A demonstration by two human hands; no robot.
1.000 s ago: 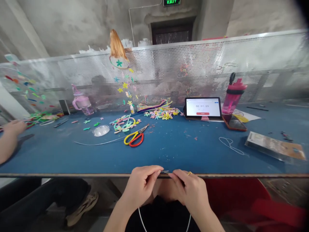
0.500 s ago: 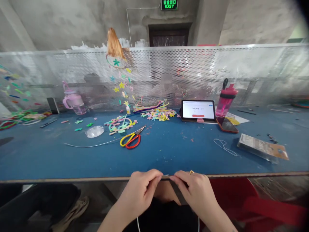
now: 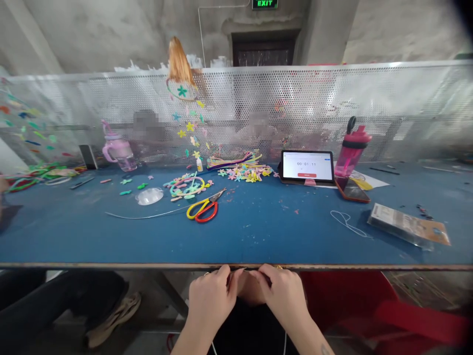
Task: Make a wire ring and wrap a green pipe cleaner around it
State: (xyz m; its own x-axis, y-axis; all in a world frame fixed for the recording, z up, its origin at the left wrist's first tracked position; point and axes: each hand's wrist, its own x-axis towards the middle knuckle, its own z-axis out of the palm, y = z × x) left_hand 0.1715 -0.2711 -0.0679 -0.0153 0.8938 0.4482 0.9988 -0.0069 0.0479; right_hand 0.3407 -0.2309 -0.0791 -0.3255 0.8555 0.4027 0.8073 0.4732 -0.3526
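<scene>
Just below the table's front edge, my left hand (image 3: pixel 211 298) is closed in a pinch, thumb against the fingers. Close to its right, my right hand (image 3: pixel 281 291) pinches in the same way, fingertips turned toward the left ones. Whatever lies between the fingertips is too small to make out. Beyond them on the blue table (image 3: pixel 236 236) lie scissors (image 3: pixel 207 209) with one yellow and one red handle. A thin wire (image 3: pixel 148 216) runs left from the scissors. Behind them sits a ring (image 3: pixel 188 187) decorated with pastel pieces.
Loose flower pieces (image 3: pixel 251 172), a tablet showing a timer (image 3: pixel 307 165), a pink bottle (image 3: pixel 349 155), a phone (image 3: pixel 353 190) and a flat package (image 3: pixel 408 224) lie toward the back and right. A lilac cup (image 3: pixel 120 152) and clear dish (image 3: pixel 150 195) are at left. Perforated metal panel (image 3: pixel 229 98) behind.
Both hands have drawn slightly lower and nearer to me, off the table edge, still pinched. The view has shifted a little. A part of another person's hand now shows at the left edge.
</scene>
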